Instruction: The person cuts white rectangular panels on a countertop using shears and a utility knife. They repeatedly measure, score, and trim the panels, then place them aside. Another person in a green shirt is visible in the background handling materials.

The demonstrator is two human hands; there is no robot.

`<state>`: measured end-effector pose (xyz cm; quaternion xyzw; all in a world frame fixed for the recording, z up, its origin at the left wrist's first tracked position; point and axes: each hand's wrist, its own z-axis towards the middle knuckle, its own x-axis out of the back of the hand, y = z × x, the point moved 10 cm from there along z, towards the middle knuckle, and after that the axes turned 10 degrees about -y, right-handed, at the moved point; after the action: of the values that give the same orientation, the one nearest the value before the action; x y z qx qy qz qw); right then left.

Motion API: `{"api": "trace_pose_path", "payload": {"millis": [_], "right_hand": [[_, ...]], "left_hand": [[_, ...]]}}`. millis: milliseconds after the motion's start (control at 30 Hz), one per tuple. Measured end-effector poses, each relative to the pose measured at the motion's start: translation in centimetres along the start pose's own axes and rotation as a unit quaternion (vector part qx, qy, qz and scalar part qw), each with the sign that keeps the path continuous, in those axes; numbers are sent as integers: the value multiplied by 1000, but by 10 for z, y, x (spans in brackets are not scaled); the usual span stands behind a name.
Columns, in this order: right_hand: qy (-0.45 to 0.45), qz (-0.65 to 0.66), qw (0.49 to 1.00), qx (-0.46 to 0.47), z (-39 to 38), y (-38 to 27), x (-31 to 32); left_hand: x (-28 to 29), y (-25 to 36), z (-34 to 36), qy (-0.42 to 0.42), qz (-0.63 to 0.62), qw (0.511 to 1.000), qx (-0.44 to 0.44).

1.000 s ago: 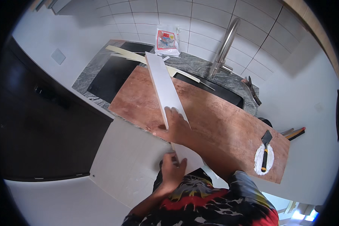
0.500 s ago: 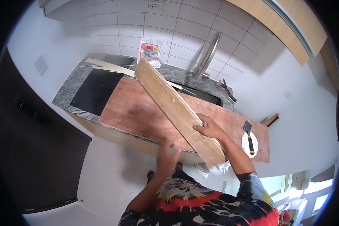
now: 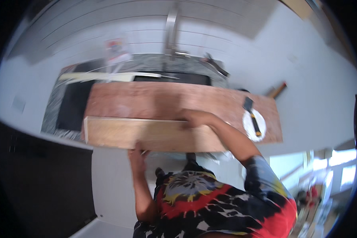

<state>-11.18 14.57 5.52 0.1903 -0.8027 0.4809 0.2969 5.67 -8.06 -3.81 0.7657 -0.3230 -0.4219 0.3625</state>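
A long narrow board [image 3: 150, 133], pale wood face up with a thin white edge, lies horizontally along the front of a reddish plywood panel [image 3: 123, 99]. My right hand [image 3: 196, 118] grips it over the far edge, right of centre. My left hand [image 3: 139, 154] holds the near edge from below, left of centre, its fingertips partly hidden and blurred. To the right on the panel, a scraper with a black and yellow handle [image 3: 257, 126] rests on a white oval pad [image 3: 248, 125].
Behind the panel are a black sink [image 3: 192, 79], a steel tap [image 3: 170, 33], pale strips [image 3: 79, 76], a red-and-white bag [image 3: 117, 53] and dark tools [image 3: 214, 65]. A dark hob [image 3: 69, 107] is at left, with a dark door [image 3: 43, 174] beyond.
The board has flipped from white face to wood face and swung from diagonal to horizontal. My left hand has come up onto its near edge. The view has shifted and blurred.
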Motion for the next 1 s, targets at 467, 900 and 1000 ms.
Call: {"api": "trace_pose_path", "payload": {"millis": [467, 900, 1000], "right_hand": [[469, 102, 820, -313, -289, 135, 42], [470, 55, 782, -406, -402, 211, -7], [475, 49, 761, -440, -412, 196, 5]], "left_hand": [[115, 25, -40, 306, 298, 904, -17], [60, 73, 38, 381, 339, 844, -167], [64, 78, 44, 397, 411, 818, -68]]}}
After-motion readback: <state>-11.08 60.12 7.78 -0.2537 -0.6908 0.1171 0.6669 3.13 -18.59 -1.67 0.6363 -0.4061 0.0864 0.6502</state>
